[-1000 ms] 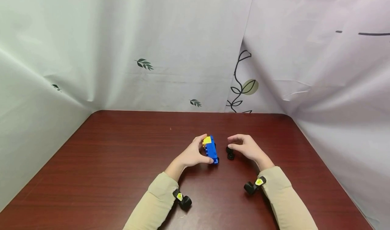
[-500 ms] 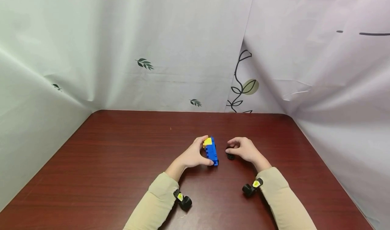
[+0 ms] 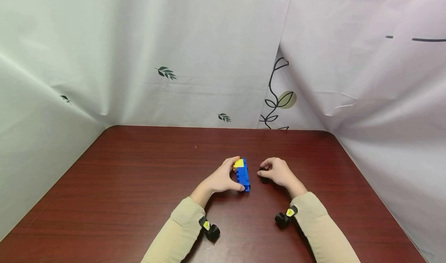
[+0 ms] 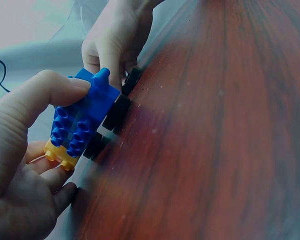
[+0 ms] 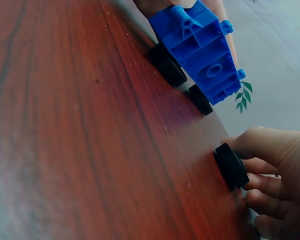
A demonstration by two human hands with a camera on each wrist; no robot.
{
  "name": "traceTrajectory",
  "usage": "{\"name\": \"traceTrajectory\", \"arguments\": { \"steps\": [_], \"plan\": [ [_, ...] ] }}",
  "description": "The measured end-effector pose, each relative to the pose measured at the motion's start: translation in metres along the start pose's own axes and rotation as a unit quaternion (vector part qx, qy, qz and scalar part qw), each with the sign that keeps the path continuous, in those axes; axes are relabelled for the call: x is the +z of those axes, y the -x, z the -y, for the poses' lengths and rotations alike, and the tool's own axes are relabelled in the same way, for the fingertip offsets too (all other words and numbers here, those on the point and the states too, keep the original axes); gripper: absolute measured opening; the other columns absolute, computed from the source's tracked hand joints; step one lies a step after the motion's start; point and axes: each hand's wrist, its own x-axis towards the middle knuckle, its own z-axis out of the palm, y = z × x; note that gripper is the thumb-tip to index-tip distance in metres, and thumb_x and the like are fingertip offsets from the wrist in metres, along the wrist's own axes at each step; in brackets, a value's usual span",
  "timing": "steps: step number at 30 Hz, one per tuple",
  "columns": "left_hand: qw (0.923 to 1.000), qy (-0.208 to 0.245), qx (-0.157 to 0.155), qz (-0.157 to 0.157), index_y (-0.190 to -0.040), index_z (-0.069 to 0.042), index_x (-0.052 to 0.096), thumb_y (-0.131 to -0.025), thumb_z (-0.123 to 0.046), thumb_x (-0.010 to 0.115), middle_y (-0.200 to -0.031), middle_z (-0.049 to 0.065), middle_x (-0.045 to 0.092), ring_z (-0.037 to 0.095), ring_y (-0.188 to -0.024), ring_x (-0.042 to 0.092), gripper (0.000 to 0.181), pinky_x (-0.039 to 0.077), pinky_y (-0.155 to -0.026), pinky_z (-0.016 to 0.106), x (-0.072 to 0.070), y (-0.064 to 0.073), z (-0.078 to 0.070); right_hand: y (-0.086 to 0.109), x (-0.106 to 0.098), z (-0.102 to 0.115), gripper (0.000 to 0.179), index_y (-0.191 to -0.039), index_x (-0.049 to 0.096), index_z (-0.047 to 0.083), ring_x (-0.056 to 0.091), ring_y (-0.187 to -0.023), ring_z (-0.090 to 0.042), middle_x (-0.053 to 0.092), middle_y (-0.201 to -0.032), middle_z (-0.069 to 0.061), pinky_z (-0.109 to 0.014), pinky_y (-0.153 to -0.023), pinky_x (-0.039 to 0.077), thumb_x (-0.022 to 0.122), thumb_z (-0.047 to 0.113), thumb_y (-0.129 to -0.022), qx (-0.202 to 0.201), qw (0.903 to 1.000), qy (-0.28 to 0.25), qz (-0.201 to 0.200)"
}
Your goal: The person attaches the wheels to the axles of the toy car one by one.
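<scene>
My left hand [image 3: 221,178] grips a blue toy car base [image 3: 242,177] by its two ends, thumb on the near end and fingertips at the far end. A yellow brick [image 4: 60,154] is fixed at that far end. The base is tipped on its side, with its hollow underside towards the right hand and two black wheels along its lower side, one of them a wheel [image 5: 167,65] near the table. My right hand [image 3: 278,172] pinches a small black wheel, mostly hidden by the fingers. Another loose black wheel [image 5: 231,165] stands just in front of those fingertips.
The dark red wooden table [image 3: 156,185] spreads around both hands. A white printed cloth [image 3: 209,61] hangs behind it and along the sides. Each sleeve carries a black wrist camera, such as the left camera [image 3: 211,232].
My right hand has come down over the two loose wheels and its thumb and fingers have closed on the farther one. The left hand with the car base has shifted slightly nearer and right.
</scene>
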Motion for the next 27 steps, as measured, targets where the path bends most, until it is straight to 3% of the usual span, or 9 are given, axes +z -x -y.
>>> {"name": "traceTrajectory", "arguments": {
  "steps": [12, 20, 27],
  "plan": [
    [1.0, 0.001, -0.005, 0.004, -0.15, -0.009, 0.017, -0.069, -0.02, 0.082, -0.154, 0.012, 0.02, 0.027, -0.141, 0.029, 0.105, 0.031, -0.113, 0.04, 0.0001, 0.0007, -0.0009, 0.0014, 0.0002, 0.0006, 0.024, -0.102, 0.071, 0.007, 0.056, -0.078, -0.016, 0.064, -0.093, -0.008, -0.029, -0.069, 0.048, 0.071, 0.019, -0.082, -0.01, 0.9996, 0.006, -0.025],
    [0.9999, -0.012, 0.003, -0.009, -0.15, -0.009, 0.019, -0.07, -0.024, 0.082, -0.153, 0.012, 0.023, 0.028, -0.14, 0.032, 0.104, 0.031, -0.113, 0.041, 0.0002, 0.001, -0.0023, 0.0017, 0.0001, 0.0038, 0.023, -0.102, 0.07, 0.008, 0.056, -0.074, -0.015, 0.065, -0.086, -0.006, -0.027, -0.065, 0.047, 0.069, 0.02, -0.083, -0.016, 0.9989, -0.021, -0.039],
    [0.9994, -0.02, 0.014, -0.023, -0.15, -0.007, 0.02, -0.07, -0.027, 0.082, -0.151, 0.013, 0.026, 0.029, -0.136, 0.037, 0.103, 0.033, -0.111, 0.044, 0.0001, 0.0004, -0.003, 0.0007, -0.0002, 0.0065, 0.028, -0.113, 0.067, 0.009, 0.061, -0.091, -0.021, 0.069, -0.106, -0.008, -0.039, -0.083, 0.052, 0.066, 0.022, -0.088, -0.022, 0.9974, -0.053, -0.044]
  ]
}}
